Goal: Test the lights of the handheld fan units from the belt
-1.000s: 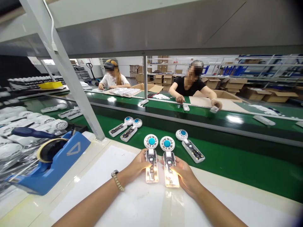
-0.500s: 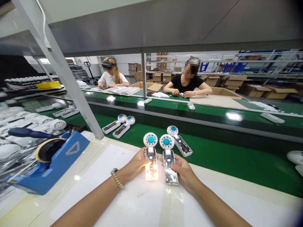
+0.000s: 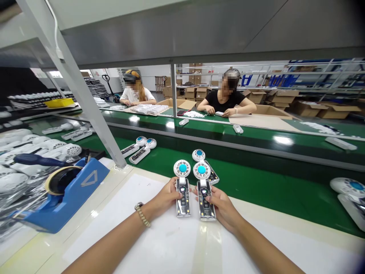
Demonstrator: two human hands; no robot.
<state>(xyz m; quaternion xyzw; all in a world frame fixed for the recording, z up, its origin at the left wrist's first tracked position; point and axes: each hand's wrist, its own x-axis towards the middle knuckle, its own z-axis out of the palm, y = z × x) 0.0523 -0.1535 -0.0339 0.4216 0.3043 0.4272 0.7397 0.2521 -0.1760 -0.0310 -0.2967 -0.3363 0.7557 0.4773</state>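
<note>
My left hand (image 3: 169,197) is closed around a small handheld fan (image 3: 183,207), thumb on its clear body, which shows a dark circuit board. In my right hand (image 3: 224,205) is a matching handheld fan (image 3: 206,213), the thumb likewise pressed on the front. Both stand side by side above the white worktop, their round white heads with blue centres pointing away from me. Neither body glows. Behind the right one, another fan (image 3: 198,155) lies on the green belt, partly covered.
A blue tape dispenser (image 3: 68,201) holds a tape roll and a screwdriver (image 3: 40,160) at left, beside piled white fans (image 3: 17,182). More fans (image 3: 139,155) ride the green belt (image 3: 256,182). A grey post (image 3: 85,99) rises front left. Two people sit across the line.
The warm light in the left-hand fan has gone out. Fans on the near belt have shifted left, while white casings on the far belt have shifted right. Both hands keep their hold.
</note>
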